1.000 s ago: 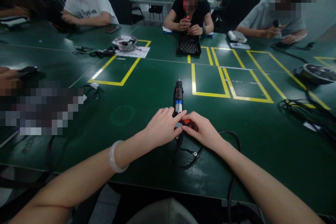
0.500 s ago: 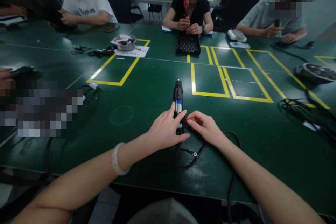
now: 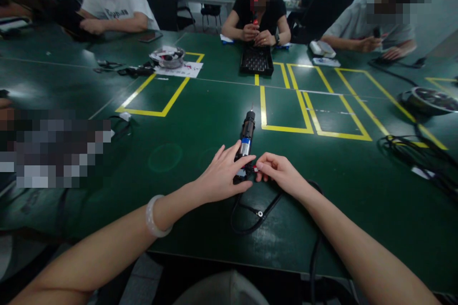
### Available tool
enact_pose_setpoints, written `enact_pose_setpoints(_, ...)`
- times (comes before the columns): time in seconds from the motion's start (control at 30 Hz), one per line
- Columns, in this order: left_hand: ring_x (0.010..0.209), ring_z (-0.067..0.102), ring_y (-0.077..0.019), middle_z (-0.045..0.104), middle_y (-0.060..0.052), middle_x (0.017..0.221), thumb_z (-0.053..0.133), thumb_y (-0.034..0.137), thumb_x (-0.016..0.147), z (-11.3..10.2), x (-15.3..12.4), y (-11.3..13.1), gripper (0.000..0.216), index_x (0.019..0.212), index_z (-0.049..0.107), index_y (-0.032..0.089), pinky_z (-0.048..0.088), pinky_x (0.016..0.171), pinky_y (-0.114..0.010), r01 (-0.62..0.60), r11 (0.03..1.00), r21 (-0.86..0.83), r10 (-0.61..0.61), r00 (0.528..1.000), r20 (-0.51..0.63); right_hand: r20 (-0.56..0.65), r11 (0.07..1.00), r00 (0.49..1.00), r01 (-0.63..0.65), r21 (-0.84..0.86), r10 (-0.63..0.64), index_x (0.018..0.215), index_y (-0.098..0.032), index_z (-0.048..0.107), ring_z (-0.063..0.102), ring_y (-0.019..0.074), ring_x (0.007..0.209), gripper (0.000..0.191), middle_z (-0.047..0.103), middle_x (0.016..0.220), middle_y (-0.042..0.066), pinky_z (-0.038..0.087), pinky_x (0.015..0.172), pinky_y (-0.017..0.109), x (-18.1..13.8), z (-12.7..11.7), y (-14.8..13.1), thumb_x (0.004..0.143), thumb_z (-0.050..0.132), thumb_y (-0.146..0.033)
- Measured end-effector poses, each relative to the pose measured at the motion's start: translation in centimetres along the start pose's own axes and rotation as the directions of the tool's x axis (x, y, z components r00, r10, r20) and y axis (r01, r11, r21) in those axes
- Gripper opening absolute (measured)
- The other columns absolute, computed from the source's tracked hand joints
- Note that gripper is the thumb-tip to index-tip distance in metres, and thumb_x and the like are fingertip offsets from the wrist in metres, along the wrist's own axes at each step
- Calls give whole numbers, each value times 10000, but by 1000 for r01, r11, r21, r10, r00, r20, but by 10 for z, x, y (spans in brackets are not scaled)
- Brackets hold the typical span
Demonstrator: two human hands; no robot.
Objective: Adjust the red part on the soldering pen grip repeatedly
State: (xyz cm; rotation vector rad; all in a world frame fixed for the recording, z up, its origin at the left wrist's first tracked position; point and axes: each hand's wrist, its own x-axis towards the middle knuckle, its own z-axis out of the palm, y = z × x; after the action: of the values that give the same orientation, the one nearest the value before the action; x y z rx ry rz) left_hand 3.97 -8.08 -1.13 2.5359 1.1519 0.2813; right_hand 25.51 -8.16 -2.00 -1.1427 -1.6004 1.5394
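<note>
An electric screwdriver [image 3: 247,128], with a black front, a blue band, a silver section and a thin bit, points away from me on the table. My left hand [image 3: 223,174] lies across its rear part, fingers spread about it and steadying it. The inner parts under that hand are partly hidden. Just to the right, my right hand [image 3: 277,171] pinches a small red piece [image 3: 255,168] beside the rear of the screwdriver. Whether that piece is a wire end or a connector I cannot tell. A black cable [image 3: 238,228] with a ring terminal [image 3: 260,214] loops below both hands.
Yellow tape outlines [image 3: 286,128] mark the green table [image 3: 200,124]. A clear bowl of small parts [image 3: 167,57] stands back left. A co-worker opposite works over a black tray [image 3: 256,61]. Coiled black cables [image 3: 404,147] and a round dish [image 3: 431,100] lie at right.
The screwdriver has turned, its bit end swinging to the right. My left hand has shifted slightly left with its rear part. The right hand still pinches the red piece.
</note>
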Motion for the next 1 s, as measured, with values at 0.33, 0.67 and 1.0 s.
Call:
enact_pose_setpoints(0.33, 1469, 241, -256, 360, -108, 1542, 560, 365, 917, -6, 1, 4, 303, 1188, 635, 251, 308, 1128, -446, 67, 975, -212, -80, 995, -56, -12, 1000, 1000, 1, -10, -1, 840, -174, 578, 537, 113, 560, 361, 631, 630, -3, 434, 554, 238, -1, 1, -1, 875, 603, -532)
enact_pose_setpoints(0.67, 1462, 265, -248, 478, -100, 1461, 561, 326, 911, -6, 1, 4, 225, 1103, 620, 224, 340, 1110, -437, 53, 972, -230, -75, 993, -89, -21, 1000, 1000, 10, 3, -10, 872, -172, 601, 557, 114, 588, 336, 661, 676, 7, 440, 563, 240, -1, 1, 0, 873, 618, -508)
enact_pose_setpoints(1.0, 1435, 317, -208, 456, -78, 1473, 488, 258, 934, -5, 6, 6, 198, 1028, 661, 228, 337, 1113, -405, 107, 951, -289, -149, 981, -126, -7, 1000, 1000, -10, 15, 10, 828, -175, 567, 557, 121, 565, 370, 676, 648, 21, 416, 539, 243, 0, 0, 1, 890, 571, -540)
